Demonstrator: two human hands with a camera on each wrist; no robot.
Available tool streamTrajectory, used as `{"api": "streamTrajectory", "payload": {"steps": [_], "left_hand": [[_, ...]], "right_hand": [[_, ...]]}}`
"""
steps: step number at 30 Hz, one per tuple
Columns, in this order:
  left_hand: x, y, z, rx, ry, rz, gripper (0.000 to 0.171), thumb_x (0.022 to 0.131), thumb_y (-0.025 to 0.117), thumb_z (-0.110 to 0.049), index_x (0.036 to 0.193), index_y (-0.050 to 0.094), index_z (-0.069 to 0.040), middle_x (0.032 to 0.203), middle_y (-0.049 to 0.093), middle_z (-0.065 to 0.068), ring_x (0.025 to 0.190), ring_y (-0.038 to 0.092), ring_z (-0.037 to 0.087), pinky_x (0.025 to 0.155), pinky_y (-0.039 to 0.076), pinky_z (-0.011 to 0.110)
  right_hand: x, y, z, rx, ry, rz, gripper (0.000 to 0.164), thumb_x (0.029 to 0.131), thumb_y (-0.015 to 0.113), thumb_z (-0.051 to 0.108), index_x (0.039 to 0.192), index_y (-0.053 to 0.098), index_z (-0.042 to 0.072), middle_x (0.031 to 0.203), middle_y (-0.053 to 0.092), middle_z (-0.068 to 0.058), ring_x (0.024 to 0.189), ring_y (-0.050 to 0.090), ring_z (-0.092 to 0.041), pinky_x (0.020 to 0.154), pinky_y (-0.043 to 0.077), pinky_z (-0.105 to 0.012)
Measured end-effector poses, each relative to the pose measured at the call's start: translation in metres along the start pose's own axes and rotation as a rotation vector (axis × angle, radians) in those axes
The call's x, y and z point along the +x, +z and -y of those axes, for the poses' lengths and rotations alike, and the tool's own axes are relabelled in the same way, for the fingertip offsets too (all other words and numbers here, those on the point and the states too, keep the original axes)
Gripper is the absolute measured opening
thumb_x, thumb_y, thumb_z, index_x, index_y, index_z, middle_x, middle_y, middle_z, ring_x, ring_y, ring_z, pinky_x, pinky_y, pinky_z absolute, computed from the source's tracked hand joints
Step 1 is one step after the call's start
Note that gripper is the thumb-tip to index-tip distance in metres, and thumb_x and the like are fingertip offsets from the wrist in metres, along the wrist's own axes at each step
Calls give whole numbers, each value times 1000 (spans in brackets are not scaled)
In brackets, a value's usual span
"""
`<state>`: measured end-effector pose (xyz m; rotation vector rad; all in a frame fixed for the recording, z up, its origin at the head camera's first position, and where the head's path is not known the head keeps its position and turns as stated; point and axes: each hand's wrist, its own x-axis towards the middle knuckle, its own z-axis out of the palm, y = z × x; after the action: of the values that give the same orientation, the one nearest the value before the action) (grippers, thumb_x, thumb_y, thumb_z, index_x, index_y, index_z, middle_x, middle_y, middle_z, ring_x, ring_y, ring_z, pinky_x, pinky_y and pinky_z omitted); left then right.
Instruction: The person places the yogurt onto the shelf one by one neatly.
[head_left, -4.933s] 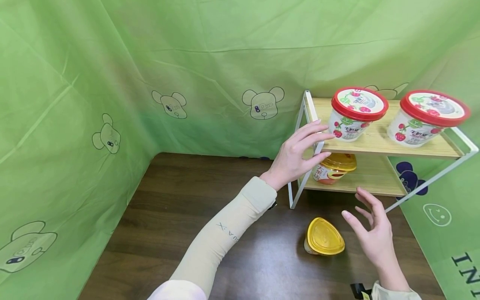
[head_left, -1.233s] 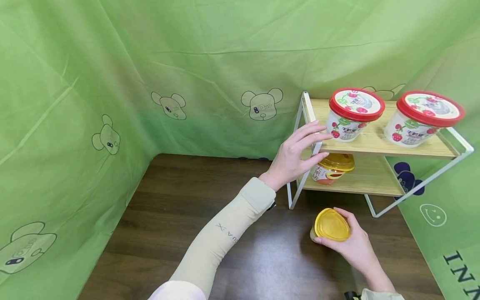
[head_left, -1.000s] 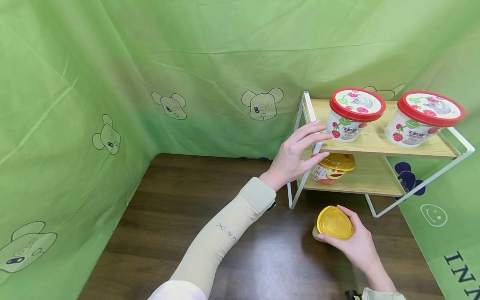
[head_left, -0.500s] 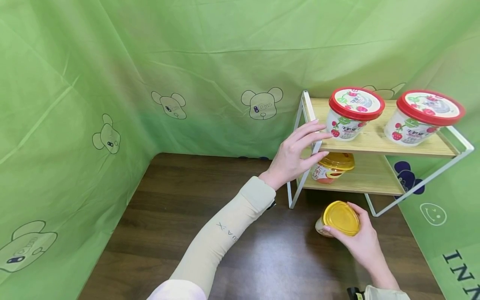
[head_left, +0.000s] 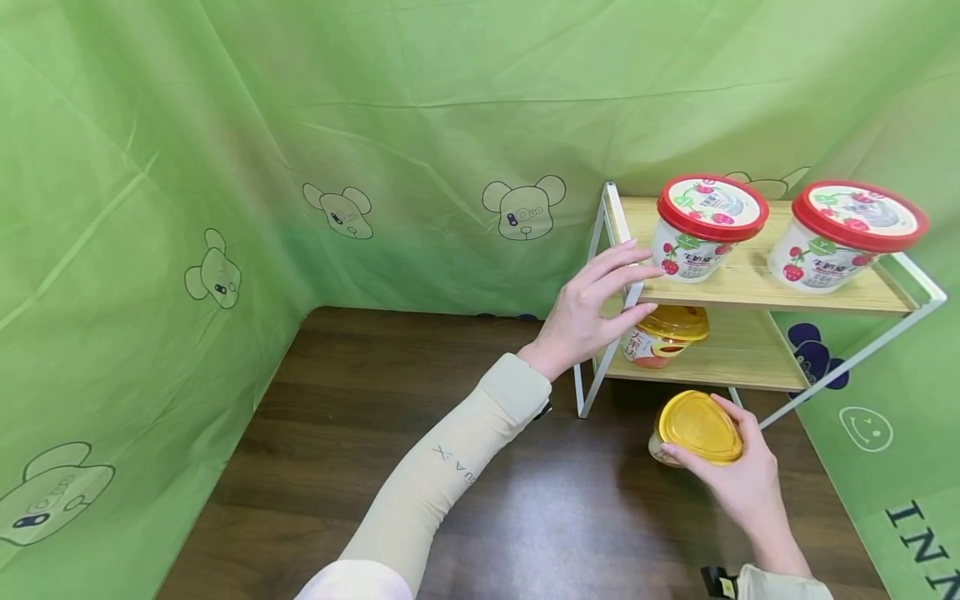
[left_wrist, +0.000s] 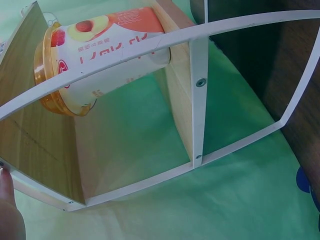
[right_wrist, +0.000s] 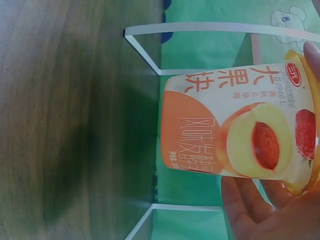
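Observation:
My right hand point(head_left: 750, 479) grips a yogurt cup point(head_left: 697, 429) with a yellow lid, in front of the rack. In the right wrist view, the yogurt cup point(right_wrist: 235, 125) shows a peach and strawberry print and is raised off the wooden surface. My left hand point(head_left: 585, 317) touches the left end of the two-tier rack point(head_left: 780, 300), fingers extended over the upper board and thumb lower down. The left wrist view shows a fingertip point(left_wrist: 7, 187) against the white frame. Another yellow-lidded yogurt cup point(head_left: 667, 337) stands on the lower board, partly behind the left thumb.
Two red-lidded tubs, a left tub point(head_left: 705, 229) and a right tub point(head_left: 843, 237), stand on the upper board. Bare lower board point(head_left: 757, 354) lies right of the cup there. The brown wooden surface point(head_left: 360, 467) extends left; a green cloth point(head_left: 420, 150) surrounds it.
The right hand, empty and apart from the yogurt cup at first, took hold of it. It has since moved the cup up and right in view, toward the rack. The left hand stayed put.

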<state>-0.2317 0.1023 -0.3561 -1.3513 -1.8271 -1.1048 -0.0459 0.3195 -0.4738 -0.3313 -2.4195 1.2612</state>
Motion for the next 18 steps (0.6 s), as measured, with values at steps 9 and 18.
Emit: {"api": "streamTrajectory", "payload": {"steps": [9, 18], "left_hand": [[0, 0, 0, -2, -1, 1, 38, 92, 78, -18, 126, 69, -4, 139, 58, 14, 145, 35, 17, 119, 26, 30], [0, 0, 0, -2, 5, -4, 38, 92, 79, -17, 125, 69, -3, 139, 58, 14, 145, 36, 17, 119, 27, 31]], "right_hand": [[7, -10, 1, -4, 12, -84, 95, 66, 97, 6, 148, 52, 22, 137, 60, -1, 109, 50, 3, 87, 37, -9], [12, -15, 5, 39, 25, -156, 91, 68, 94, 3, 146, 48, 19, 128, 56, 5, 110, 49, -1, 91, 36, -12]]}}
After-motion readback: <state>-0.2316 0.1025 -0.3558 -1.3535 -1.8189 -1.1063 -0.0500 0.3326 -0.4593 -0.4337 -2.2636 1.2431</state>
